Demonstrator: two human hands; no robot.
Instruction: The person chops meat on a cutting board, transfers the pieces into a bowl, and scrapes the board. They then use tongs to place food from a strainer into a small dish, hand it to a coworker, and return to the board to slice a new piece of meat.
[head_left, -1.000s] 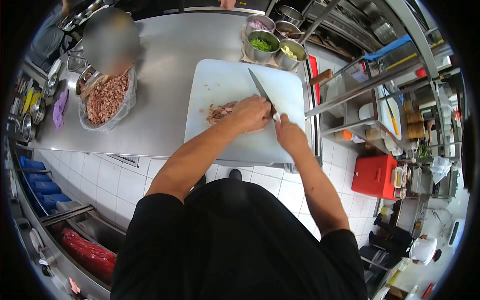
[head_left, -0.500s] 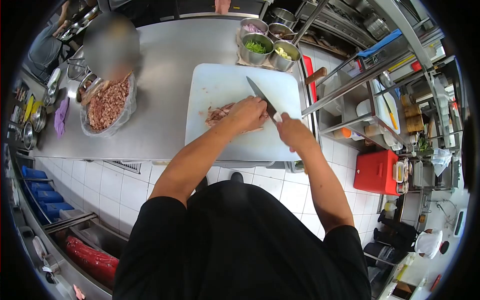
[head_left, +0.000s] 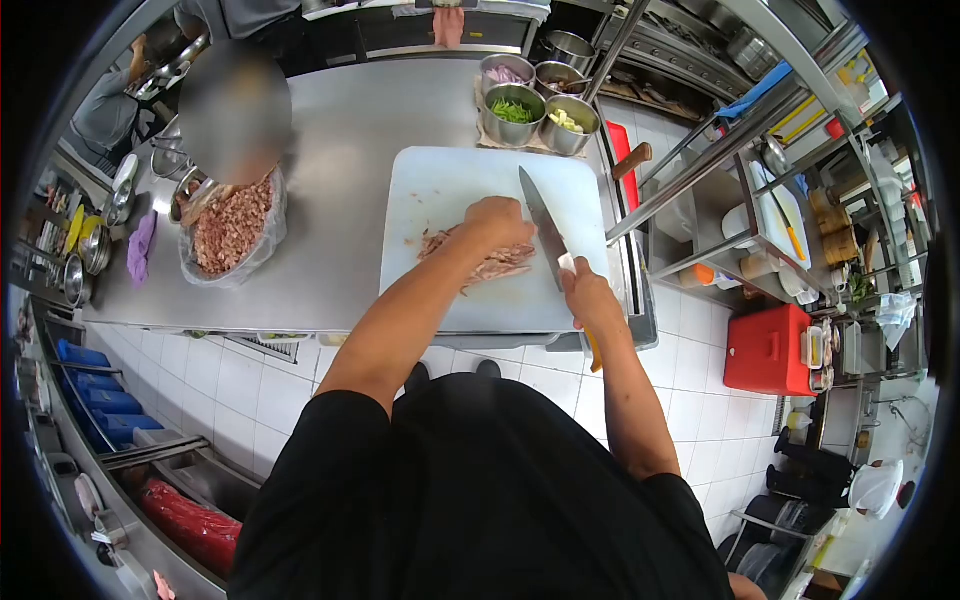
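Observation:
My right hand (head_left: pixel 592 298) is closed round the yellow handle of a kitchen knife (head_left: pixel 543 218). The blade points away from me over the white cutting board (head_left: pixel 420 180), a little to the right of the meat. Strips of cut meat (head_left: pixel 505 262) lie in a loose pile on the board. My left hand (head_left: pixel 500 222) rests at the far right side of this pile with its fingers curled down on the meat. The fingertips are partly hidden, and a small gap separates them from the blade.
Several metal pots, one with chopped greens (head_left: pixel 513 110), stand behind the board. To the left, a plastic-lined bowl holds minced meat (head_left: pixel 232 225), near a purple cloth (head_left: pixel 141 247). A wooden handle (head_left: pixel 632 160) juts out right, before a metal rack post (head_left: pixel 690 180). Other people stand farther off.
The knife has moved right, away from my left hand, and its blade lies more lengthwise to me. My left hand stays at the meat. The whole view has shifted slightly.

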